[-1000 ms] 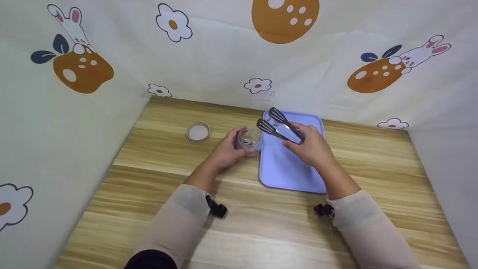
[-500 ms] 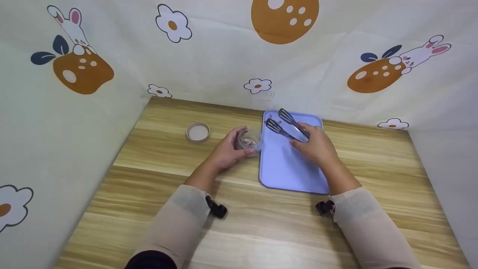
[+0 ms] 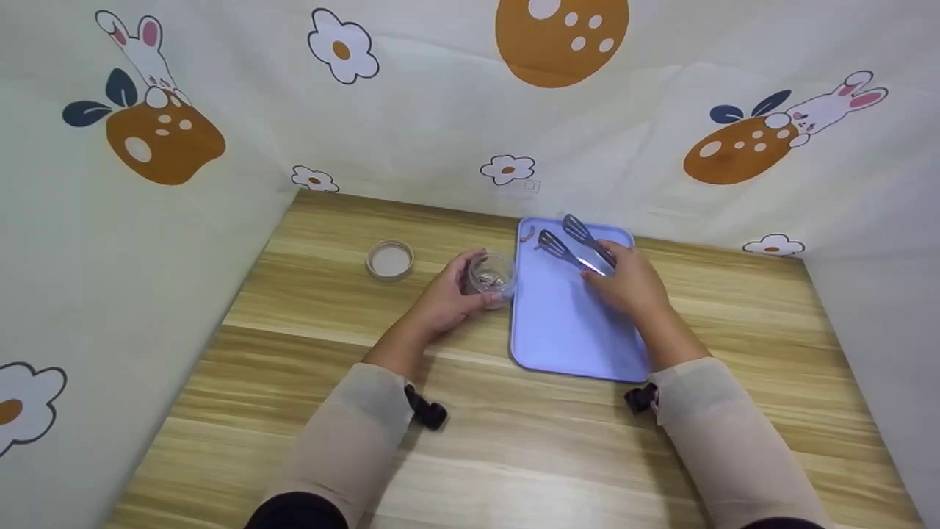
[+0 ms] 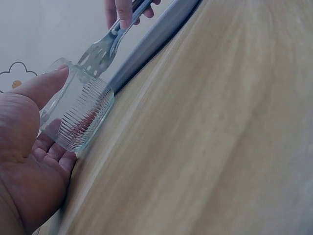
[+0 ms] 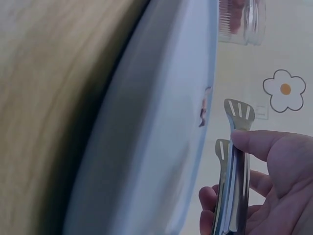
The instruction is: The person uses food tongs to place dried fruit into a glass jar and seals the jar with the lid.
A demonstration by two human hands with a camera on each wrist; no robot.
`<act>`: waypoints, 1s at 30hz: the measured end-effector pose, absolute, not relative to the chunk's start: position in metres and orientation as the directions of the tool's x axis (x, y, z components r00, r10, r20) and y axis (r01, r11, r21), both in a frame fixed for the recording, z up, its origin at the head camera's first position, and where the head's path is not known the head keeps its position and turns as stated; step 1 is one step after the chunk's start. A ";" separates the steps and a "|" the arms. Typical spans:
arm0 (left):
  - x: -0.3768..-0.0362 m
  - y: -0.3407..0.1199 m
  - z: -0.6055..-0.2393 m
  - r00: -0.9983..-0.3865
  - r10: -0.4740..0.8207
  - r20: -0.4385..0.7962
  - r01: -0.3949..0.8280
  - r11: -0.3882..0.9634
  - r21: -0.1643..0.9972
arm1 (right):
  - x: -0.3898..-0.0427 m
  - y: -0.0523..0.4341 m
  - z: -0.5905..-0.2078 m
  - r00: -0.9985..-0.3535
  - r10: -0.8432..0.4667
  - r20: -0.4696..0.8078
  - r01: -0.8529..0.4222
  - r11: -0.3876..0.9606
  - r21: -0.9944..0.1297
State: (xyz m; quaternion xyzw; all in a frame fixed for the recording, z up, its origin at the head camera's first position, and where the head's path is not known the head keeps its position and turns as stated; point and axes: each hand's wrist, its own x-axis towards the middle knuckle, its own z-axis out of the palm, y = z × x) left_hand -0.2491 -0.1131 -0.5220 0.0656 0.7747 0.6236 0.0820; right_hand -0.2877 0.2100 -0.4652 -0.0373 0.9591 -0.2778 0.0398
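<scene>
My left hand holds a clear ribbed glass jar on the table, just left of the tray, with thumb and fingers around its side. Some reddish pieces show inside the jar in the left wrist view. Over the blue tray, my right hand grips a pair of tongs with dark slotted ends, spread apart and pointing to the back left. A small reddish-brown piece lies in the tray's back left corner, and another bit touches or lies beside the nearer tong end.
A round lid lies on the wooden table to the left of the jar. Patterned cloth walls close off the back and both sides. The tray's raised rim stands right next to the jar.
My right hand has moved the tongs right, away from the jar and over the tray's back part, where the small pieces now show more. The left hand and jar have stayed put.
</scene>
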 end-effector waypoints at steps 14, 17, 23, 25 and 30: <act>-0.249 -0.115 -0.524 -0.980 0.193 -0.044 0.002 0.229 0.973 | -0.299 0.208 -0.467 -0.988 -0.053 -0.142 0.026 0.865 -0.500; -0.249 -0.114 -0.524 -0.980 0.195 -0.045 0.002 0.232 0.973 | -0.301 0.207 -0.468 -0.987 -0.039 -0.153 0.042 0.868 -0.494; -0.250 -0.114 -0.523 -0.978 0.202 -0.041 0.007 0.231 0.973 | -0.306 0.208 -0.468 -0.986 -0.022 -0.165 0.062 0.871 -0.488; -0.250 -0.114 -0.523 -0.978 0.205 -0.038 0.011 0.230 0.973 | -0.307 0.209 -0.468 -0.987 -0.026 -0.157 0.054 0.873 -0.484; -0.250 -0.115 -0.524 -0.977 0.209 -0.031 0.019 0.233 0.972 | -0.311 0.211 -0.468 -0.988 -0.034 -0.149 0.042 0.877 -0.478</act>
